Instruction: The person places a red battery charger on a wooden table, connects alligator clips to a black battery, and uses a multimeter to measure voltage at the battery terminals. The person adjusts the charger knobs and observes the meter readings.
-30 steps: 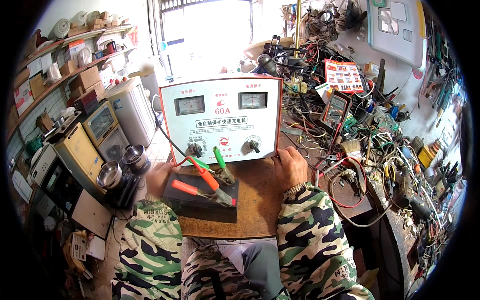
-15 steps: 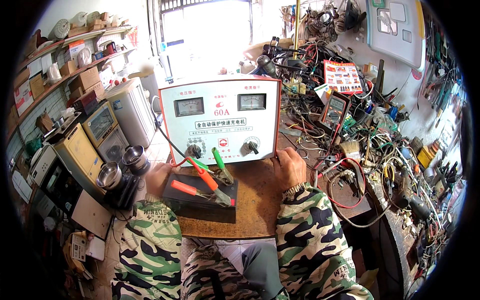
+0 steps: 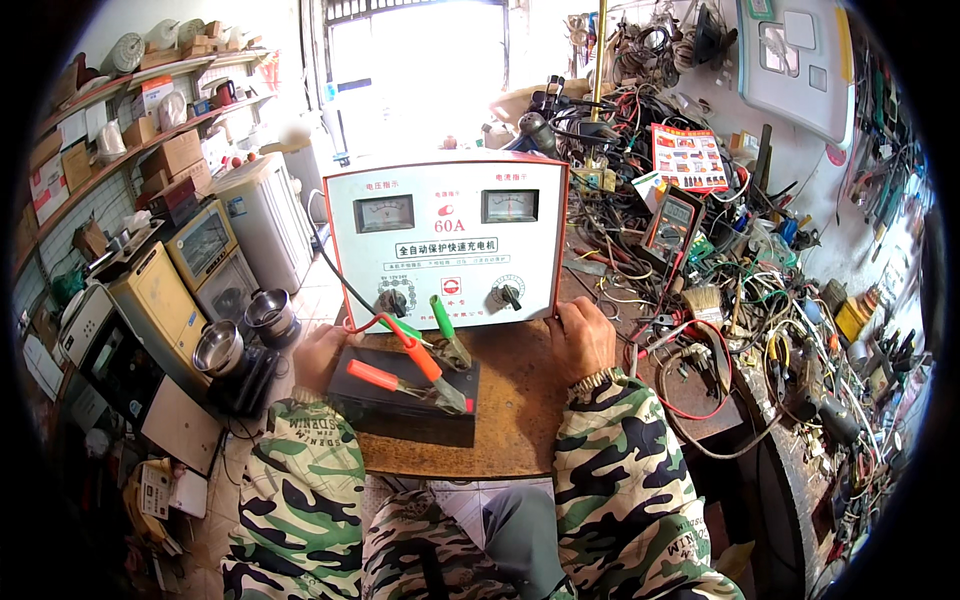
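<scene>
A white, red-edged battery charger [image 3: 445,215] with two meters and two knobs stands upright on a wooden board [image 3: 515,430]. In front of it lies a black battery [image 3: 400,425]; red-handled clamps [image 3: 415,355] and green-handled clamps [image 3: 442,322] rest over it, with leads trailing from them. My left hand [image 3: 322,355] is curled at the board's left side, beside the battery, its fingertips partly hidden. My right hand [image 3: 585,340] is closed at the charger's lower right corner and the board's edge; what exactly it grips is unclear.
A bench heaped with cables [image 3: 620,140], a multimeter [image 3: 668,235], a brush [image 3: 703,305] and tools fills the right. At left are steel bowls [image 3: 218,350], small appliances [image 3: 165,300], a white cabinet [image 3: 265,220] and shelves of boxes [image 3: 170,150]. A bright doorway [image 3: 415,70] is ahead.
</scene>
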The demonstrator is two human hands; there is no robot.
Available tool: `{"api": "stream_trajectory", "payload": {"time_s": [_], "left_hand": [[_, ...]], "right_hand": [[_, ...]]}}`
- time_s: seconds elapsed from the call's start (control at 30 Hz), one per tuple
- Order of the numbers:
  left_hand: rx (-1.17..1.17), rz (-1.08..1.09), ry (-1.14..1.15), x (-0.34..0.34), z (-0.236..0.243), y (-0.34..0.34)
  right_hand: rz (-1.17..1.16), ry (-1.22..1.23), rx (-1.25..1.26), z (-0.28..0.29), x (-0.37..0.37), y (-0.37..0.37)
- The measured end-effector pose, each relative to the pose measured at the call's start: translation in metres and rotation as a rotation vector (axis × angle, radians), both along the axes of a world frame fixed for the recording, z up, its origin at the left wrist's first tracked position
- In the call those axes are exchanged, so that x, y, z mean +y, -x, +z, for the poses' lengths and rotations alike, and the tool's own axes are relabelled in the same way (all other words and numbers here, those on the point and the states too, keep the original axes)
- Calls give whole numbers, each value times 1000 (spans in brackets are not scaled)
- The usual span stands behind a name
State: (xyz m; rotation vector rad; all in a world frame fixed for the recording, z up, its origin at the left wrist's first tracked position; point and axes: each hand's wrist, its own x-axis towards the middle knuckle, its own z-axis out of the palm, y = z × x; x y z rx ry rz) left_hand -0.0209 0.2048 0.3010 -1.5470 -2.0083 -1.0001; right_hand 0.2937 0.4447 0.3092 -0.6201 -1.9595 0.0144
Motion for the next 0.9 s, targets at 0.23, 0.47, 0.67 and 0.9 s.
{"api": "stream_trajectory", "payload": {"time_s": [0.23, 0.47, 0.67, 0.9], "left_hand": [[28, -22, -19, 7, 6, -8], [0, 9, -31, 1, 10, -15], [-72, 23, -15, 3, 7, -12], [-42, 7, -30, 3, 4, -7]], "right_hand": [[-7, -24, -13, 3, 1, -9], [13, -5, 19, 3, -3, -2], [4, -16, 4, 3, -3, -2], [11, -7, 12, 2, -1, -2]]}}
